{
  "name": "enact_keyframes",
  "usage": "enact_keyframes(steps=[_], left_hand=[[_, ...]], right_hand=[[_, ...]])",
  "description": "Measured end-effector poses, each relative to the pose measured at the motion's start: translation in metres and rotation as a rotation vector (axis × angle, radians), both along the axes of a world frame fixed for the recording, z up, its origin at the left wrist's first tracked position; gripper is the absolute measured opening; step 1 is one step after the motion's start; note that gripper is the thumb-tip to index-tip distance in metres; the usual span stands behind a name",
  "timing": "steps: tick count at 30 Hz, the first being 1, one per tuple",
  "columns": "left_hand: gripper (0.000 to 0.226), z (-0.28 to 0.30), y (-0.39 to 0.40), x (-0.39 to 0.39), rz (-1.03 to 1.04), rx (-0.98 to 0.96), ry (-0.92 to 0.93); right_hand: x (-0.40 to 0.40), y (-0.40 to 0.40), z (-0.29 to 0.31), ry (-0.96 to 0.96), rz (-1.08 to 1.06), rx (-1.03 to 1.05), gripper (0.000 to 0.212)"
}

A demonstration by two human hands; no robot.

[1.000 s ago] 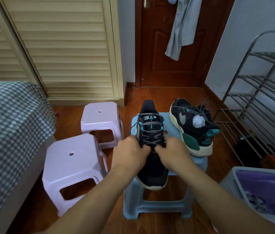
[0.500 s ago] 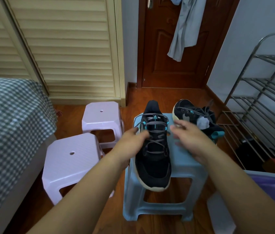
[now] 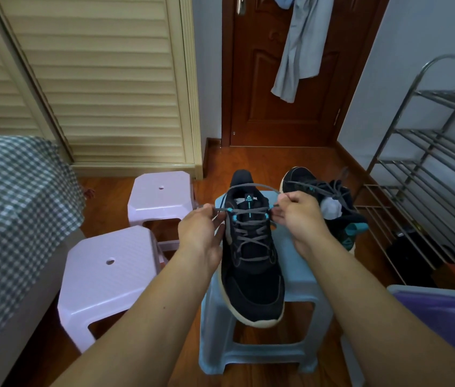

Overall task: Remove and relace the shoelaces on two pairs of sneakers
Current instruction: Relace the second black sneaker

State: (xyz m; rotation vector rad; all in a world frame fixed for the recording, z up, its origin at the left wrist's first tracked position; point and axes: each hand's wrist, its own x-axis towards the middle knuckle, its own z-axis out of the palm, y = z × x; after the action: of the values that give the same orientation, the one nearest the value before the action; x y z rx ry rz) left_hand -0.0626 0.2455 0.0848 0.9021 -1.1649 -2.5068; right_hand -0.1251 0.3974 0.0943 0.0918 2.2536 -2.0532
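A black sneaker (image 3: 251,277) with teal eyelets stands on a light blue stool (image 3: 298,277), toe toward me. Its grey shoelace (image 3: 251,188) crosses the eyelets and loops over the tongue. My left hand (image 3: 202,233) pinches the lace end at the shoe's left top eyelet. My right hand (image 3: 296,216) pinches the lace at the right top eyelet. A second black sneaker (image 3: 329,202) with a white sock stuffed inside lies behind my right hand, partly hidden.
Two lilac stools (image 3: 109,277) (image 3: 162,195) stand to the left, beside a bed with a checked cover (image 3: 11,208). A metal shoe rack (image 3: 430,169) lines the right wall. A bin with purple lining (image 3: 441,311) sits at the right front.
Both hands left the middle of the laces, moved up to the top eyelets and took hold of the lace ends, drawing a loop over the tongue.
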Motion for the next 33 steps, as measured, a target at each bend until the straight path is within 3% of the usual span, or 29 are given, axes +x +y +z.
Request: enact_keyframes(steps=[6, 12, 17, 19, 24, 27, 30, 33], left_hand=[[0.011, 0.016, -0.006, 0.004, -0.144, -0.278, 0.144], [0.021, 0.030, -0.006, 0.015, -0.197, -0.538, 0.231], [0.031, 0.033, -0.013, 0.016, -0.232, -0.591, 0.247], [0.032, 0.033, -0.014, 0.013, -0.260, -0.668, 0.251], [0.022, 0.037, 0.002, 0.014, -0.435, -1.048, 0.176], [0.019, 0.037, 0.008, 0.011, -0.533, -1.203, 0.253], [0.013, 0.044, 0.009, 0.013, -0.627, -1.234, 0.312], [0.043, 0.050, 0.005, 0.012, -0.532, -1.074, 0.258]], right_hand=[[0.004, 0.005, 0.002, -0.039, 0.110, -0.110, 0.013], [0.006, 0.006, 0.003, 0.021, 0.077, -0.169, 0.017], [0.012, 0.006, 0.010, 0.024, 0.149, -0.180, 0.018], [0.012, 0.008, 0.016, 0.053, 0.171, -0.133, 0.020], [0.019, 0.005, 0.034, 0.345, 0.199, 0.080, 0.015], [0.025, -0.005, 0.036, 0.510, 0.310, 0.173, 0.015], [0.023, -0.010, 0.033, 0.619, 0.406, 0.288, 0.024], [0.020, -0.006, 0.034, 0.609, 0.443, 0.345, 0.027]])
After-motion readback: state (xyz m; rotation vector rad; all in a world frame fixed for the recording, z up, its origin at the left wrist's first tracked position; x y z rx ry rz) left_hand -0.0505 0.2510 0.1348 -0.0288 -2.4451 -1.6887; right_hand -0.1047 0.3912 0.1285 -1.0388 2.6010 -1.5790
